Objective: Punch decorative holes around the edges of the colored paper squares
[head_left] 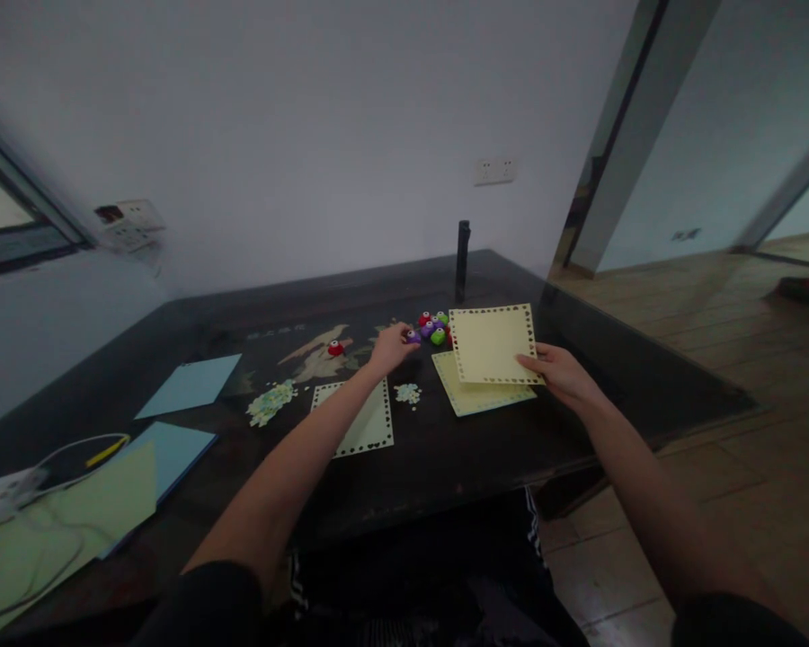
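Note:
My right hand [561, 373] is closed on the right edge of a pale yellow paper sheet [493, 344], thumb on top. Small cut-out shapes run along the sheet's borders. It is raised and tilted over a stack of yellow sheets [472, 398] on the table. Near the middle, the fingers of my left hand [392, 347] are closed at a small purple craft punch [413, 337]. Just right of it, several red, green and purple craft punches [438, 336] sit in a cluster. Under my left forearm lies a pale sheet [370, 427] with punched borders, partly hidden.
A lone red punch [335, 348] stands left of my left hand. Paper bits lie in a large pile [271, 402] and a small pile [408, 393]. Blue sheets [192, 385], a green sheet [74, 503] and a white cable are at left. A black upright object [462, 261] stands at the back.

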`<state>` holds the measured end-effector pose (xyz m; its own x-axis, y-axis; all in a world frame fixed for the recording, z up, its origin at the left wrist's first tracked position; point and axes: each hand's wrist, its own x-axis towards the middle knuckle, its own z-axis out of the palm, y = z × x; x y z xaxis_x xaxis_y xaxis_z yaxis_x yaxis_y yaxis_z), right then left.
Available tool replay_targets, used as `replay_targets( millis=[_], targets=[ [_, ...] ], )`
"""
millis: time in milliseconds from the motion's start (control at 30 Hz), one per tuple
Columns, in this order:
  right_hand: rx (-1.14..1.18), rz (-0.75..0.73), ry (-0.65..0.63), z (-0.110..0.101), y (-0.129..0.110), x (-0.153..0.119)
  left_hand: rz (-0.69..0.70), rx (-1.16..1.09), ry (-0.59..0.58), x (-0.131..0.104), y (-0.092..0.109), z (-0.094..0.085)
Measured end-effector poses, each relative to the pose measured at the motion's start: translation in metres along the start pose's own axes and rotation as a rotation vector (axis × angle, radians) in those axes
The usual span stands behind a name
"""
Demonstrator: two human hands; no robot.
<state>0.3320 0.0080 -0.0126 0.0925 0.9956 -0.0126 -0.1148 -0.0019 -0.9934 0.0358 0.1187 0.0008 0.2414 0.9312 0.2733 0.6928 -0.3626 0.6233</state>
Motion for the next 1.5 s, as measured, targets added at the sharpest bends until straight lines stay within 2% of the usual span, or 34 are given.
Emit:
replay_targets(
  millis=[67,200,300,500,667,700,800,867,1000,1267,1367,1500],
  targets=[
    [0.017,-0.022,0.016,0.000,0.000,0.000,-0.101,0.099,0.006,0.018,-0.001,0.016],
    [0.048,-0.046,0.055,-0.001,-0.001,-0.001,-0.142,0.157,0.033,0.036,-0.002,0.037],
    [0.043,-0.066,0.045,0.000,-0.003,-0.003,-0.132,0.183,0.038,0.040,-0.005,0.040],
    [0.021,-0.096,0.048,0.002,-0.004,-0.005,-0.074,0.194,0.046,0.039,-0.010,0.033],
    [0.015,-0.107,0.060,0.001,-0.001,-0.005,0.044,0.116,0.285,0.014,0.008,0.021],
    [0.014,-0.101,0.055,0.002,-0.001,-0.005,0.073,0.045,0.255,0.006,0.015,0.019],
    [0.011,-0.082,0.040,0.004,-0.001,-0.005,0.071,-0.259,-0.087,-0.024,0.038,0.016],
    [0.008,-0.072,0.032,0.006,-0.001,-0.005,0.056,-0.401,-0.199,-0.042,0.050,0.016],
    [-0.020,-0.049,0.007,0.009,-0.003,-0.007,0.035,-0.432,-0.187,-0.063,0.062,0.016],
    [-0.136,-0.078,-0.004,0.007,0.000,-0.006,-0.011,-0.467,-0.120,-0.067,0.061,0.017],
    [-0.232,-0.127,0.024,0.005,0.002,-0.003,0.004,-0.442,-0.073,-0.072,0.061,0.016],
    [-0.459,-0.231,0.123,0.003,0.005,0.000,0.051,-0.358,-0.051,-0.081,0.065,0.016]
  ],
)
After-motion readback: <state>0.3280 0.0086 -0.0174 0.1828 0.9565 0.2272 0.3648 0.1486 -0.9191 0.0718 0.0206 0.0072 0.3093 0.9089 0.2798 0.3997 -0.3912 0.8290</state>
